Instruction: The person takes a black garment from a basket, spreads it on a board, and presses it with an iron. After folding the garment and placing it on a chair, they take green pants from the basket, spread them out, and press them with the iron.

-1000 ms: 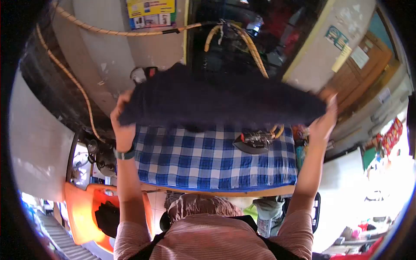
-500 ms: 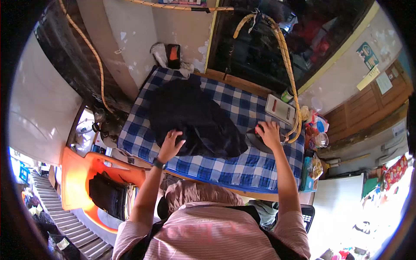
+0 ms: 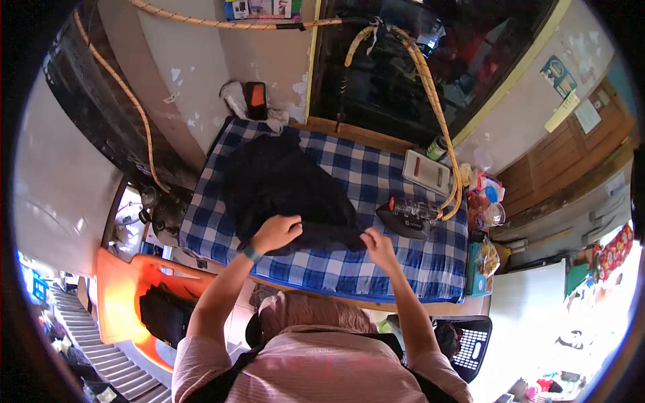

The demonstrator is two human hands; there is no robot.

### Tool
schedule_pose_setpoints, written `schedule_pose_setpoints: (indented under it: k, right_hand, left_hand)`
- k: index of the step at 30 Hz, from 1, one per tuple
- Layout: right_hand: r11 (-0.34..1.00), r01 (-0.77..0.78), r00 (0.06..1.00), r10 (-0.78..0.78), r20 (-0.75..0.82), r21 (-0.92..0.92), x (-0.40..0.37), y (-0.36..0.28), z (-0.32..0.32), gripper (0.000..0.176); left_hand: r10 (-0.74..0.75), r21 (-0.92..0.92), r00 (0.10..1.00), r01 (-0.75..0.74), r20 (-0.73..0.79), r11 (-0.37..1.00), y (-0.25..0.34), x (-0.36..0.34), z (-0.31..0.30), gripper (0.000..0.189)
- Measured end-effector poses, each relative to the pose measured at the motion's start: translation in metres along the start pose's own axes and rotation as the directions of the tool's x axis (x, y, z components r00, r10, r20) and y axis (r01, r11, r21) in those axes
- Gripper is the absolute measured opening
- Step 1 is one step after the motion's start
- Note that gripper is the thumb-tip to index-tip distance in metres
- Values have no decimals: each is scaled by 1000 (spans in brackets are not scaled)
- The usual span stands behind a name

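Observation:
A black garment lies spread on the blue-and-white checked cloth. My left hand is closed on its near edge, around the middle. The near right corner of the garment is pinched in my right hand, and the edge runs taut between both hands. Just beyond my right hand, a dark clothes iron rests on the checked cloth with nobody touching it. A yellow cord hangs down to the iron's rear end.
Behind the iron is a pale tray. Packets and containers crowd the right edge. A phone-like object rests on white cloth at the far left corner. An orange chair holding dark clothes stands left; a black basket stands right.
My right hand has let go of the iron and moved left to the garment's near right corner. My left hand has shifted right and closed on the near edge.

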State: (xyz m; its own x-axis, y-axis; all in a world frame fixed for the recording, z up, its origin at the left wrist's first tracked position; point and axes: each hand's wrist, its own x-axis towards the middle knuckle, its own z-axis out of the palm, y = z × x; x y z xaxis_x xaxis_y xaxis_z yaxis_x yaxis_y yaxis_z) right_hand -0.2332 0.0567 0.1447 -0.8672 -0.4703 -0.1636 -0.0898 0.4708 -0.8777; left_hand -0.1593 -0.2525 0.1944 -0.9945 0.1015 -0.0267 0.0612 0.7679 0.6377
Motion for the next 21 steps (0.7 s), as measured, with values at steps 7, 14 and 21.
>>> schedule_pose_setpoints:
  k: [7,14,21]
  right_hand:
    - [739,558,740,-649,-176,-378,-47,-42,50,12]
    - [870,382,913,-407,-18,-312,-48,-23,66,24]
    - [940,65,963,29,-268,336,-63,-40,-5,29]
  left_hand:
    - [208,-255,977,-210,-37,944,71,-35,-1,33]
    - [646,-776,753,-332,125,537,158,-52,-4,31]
    - [826,-857,558,-383,83,345,195,-72,-31,43]
